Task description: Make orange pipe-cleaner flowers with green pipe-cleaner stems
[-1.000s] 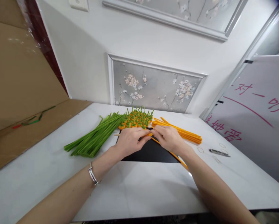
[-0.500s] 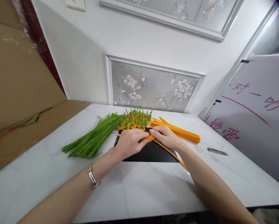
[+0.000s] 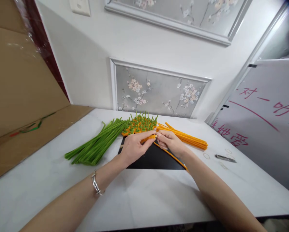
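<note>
My left hand [image 3: 136,146] is closed round a coil of orange pipe cleaner [image 3: 148,139] wound on a thin stick. The light wooden end of the stick [image 3: 121,146] pokes out on the left of that hand. My right hand [image 3: 169,140] pinches at the right tip of the coil, fingertips close to the left hand's; the exact grip is partly hidden. A loose orange strand [image 3: 170,155] trails from below the coil to the lower right, over a black mat [image 3: 149,160]. Behind the hands stand several small orange pieces with green stems [image 3: 140,124].
A bundle of green pipe cleaners [image 3: 94,143] lies on the left, and orange pipe cleaners [image 3: 187,139] lie on the right. Small scissors or clippers [image 3: 225,158] and rubber bands [image 3: 206,156] are farther right. Cardboard [image 3: 25,83] borders the white table [image 3: 146,193] at left.
My right fingers have shifted slightly and curled in at the coil's tip. More of the orange coil shows between the hands, and the trailing strand lies a little lower and further left.
</note>
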`<action>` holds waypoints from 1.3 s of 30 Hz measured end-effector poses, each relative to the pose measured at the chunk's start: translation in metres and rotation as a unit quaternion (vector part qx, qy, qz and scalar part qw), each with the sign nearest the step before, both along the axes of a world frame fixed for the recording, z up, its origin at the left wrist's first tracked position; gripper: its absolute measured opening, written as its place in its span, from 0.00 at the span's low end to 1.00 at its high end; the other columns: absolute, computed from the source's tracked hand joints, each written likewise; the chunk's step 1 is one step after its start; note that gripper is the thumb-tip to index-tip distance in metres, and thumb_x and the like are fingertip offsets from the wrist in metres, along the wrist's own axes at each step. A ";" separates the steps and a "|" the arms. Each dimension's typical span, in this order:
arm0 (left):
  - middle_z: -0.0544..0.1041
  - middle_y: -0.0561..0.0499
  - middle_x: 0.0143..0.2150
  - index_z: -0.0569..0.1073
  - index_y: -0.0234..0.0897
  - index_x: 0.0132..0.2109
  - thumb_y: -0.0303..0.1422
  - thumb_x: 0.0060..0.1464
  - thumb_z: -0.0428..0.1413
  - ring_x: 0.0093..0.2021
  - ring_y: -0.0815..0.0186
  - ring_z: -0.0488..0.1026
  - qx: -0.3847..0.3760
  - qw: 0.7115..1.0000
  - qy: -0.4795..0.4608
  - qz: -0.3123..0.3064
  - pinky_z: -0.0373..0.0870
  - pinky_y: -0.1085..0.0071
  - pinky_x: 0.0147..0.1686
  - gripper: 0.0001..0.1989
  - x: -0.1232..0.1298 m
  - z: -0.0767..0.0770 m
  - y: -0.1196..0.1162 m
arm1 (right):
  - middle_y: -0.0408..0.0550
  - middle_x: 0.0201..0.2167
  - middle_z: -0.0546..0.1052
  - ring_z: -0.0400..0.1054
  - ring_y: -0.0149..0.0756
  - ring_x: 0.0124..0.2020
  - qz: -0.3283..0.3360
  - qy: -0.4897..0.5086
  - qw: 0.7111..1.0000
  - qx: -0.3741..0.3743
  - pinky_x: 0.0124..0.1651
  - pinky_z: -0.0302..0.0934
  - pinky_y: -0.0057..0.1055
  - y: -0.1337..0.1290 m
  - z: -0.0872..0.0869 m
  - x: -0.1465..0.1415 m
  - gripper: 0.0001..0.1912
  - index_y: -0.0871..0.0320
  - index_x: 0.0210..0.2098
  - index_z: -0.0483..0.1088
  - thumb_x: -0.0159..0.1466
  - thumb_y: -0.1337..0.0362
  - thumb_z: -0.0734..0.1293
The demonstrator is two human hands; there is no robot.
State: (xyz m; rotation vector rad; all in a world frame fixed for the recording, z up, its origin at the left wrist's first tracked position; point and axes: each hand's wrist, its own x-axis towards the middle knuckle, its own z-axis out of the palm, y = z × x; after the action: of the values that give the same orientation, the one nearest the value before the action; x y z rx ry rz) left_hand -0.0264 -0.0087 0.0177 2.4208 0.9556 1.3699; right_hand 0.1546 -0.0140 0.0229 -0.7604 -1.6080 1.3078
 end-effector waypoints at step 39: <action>0.78 0.52 0.28 0.77 0.40 0.39 0.33 0.60 0.50 0.30 0.67 0.74 0.174 0.972 0.123 0.103 0.65 0.73 0.31 0.11 -0.002 0.001 -0.002 | 0.38 0.19 0.62 0.54 0.28 0.20 -0.145 -0.182 0.951 0.204 0.25 0.50 0.26 -0.010 -0.002 -0.005 0.14 0.56 0.29 0.61 0.66 0.53 0.58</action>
State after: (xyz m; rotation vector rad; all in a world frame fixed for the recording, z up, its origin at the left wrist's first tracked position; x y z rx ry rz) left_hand -0.0282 -0.0107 0.0188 2.8771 1.1357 1.4318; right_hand 0.1494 -0.0236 0.0214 -0.9677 -1.8901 0.6150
